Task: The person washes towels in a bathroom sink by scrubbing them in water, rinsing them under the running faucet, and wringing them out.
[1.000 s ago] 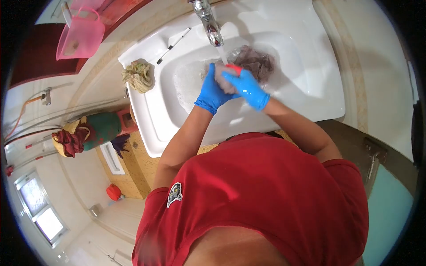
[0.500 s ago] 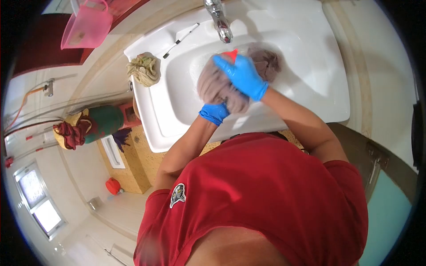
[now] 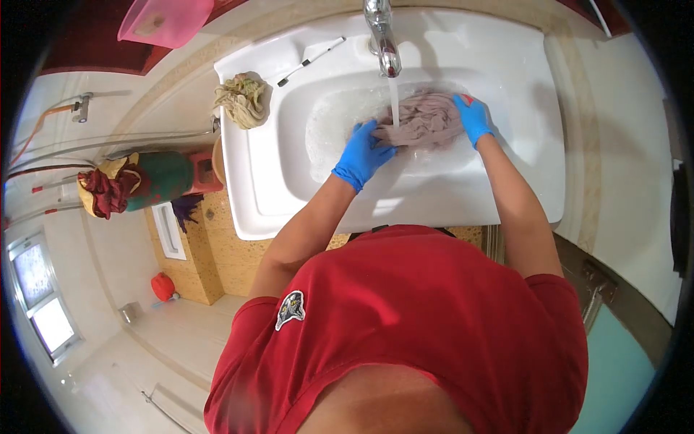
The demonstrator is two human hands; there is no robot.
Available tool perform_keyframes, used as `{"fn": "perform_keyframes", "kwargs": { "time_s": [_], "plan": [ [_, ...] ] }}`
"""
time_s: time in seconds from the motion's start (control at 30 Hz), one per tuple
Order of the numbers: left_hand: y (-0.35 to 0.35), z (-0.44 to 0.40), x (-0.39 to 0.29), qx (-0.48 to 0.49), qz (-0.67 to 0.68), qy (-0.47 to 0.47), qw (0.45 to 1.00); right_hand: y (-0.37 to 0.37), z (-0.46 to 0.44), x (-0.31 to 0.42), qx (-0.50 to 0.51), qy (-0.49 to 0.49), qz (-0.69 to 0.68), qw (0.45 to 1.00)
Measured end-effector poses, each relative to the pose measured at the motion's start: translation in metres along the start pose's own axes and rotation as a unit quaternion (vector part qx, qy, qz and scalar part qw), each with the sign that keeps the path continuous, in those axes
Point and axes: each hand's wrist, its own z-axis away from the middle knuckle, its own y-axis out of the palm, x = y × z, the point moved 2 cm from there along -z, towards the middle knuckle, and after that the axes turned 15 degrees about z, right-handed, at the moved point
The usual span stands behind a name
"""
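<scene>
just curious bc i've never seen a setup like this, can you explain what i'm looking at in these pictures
There is no machine: these are a person's own hands, in blue gloves, seen by a camera worn on the head that looks forward and down. Hence the red shirt below.

Ahead is a white sink with sudsy water. Water runs from the tap onto a mauve cloth. The left hand touches the cloth's near edge; the right hand, at its other side, holds something red, mostly hidden.

On the rim lie a slim black-and-white pen-like item and a yellowish bundle.
</scene>
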Motion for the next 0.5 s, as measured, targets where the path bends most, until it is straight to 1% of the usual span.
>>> {"fn": "perform_keyframes", "kwargs": {
  "time_s": [0.03,0.07,0.13,0.2,0.27,0.3,0.37,0.4,0.43,0.47,0.5],
  "plan": [
    [0.008,0.008,-0.004,-0.026,0.012,-0.022,0.999,-0.001,0.005,0.002,-0.012,-0.012,-0.054,0.998],
    [0.014,0.015,-0.005,-0.053,0.023,-0.044,0.997,0.0,0.008,0.005,-0.001,-0.014,-0.116,0.993],
    [0.024,0.023,-0.006,0.041,0.034,-0.083,0.995,-0.002,0.026,0.029,0.021,-0.015,-0.243,0.97],
    [0.032,0.03,-0.004,0.101,0.063,-0.115,0.986,-0.006,0.059,0.069,0.057,-0.078,-0.265,0.959],
    [0.042,0.033,0.005,0.129,0.111,-0.144,0.975,-0.001,0.092,0.099,0.11,-0.126,-0.271,0.948],
    [0.046,0.035,0.004,0.124,0.113,-0.163,0.972,0.003,0.107,0.11,0.145,-0.143,-0.266,0.942],
    [0.051,0.038,0.005,0.113,0.117,-0.203,0.966,-0.013,0.152,0.147,0.156,-0.233,-0.223,0.934],
    [0.043,0.034,0.001,0.149,-0.022,-0.106,0.983,-0.015,0.166,0.158,0.192,-0.261,-0.236,0.916],
    [0.025,0.026,-0.003,0.182,-0.161,-0.007,0.97,-0.017,0.178,0.166,0.228,-0.288,-0.248,0.896],
    [0.006,0.02,-0.007,0.21,-0.294,0.091,0.928,-0.019,0.191,0.175,0.239,-0.297,-0.251,0.89],
    [0.0,0.02,-0.011,0.219,-0.331,0.113,0.911,-0.022,0.204,0.184,0.25,-0.305,-0.255,0.883]
  ]
}}
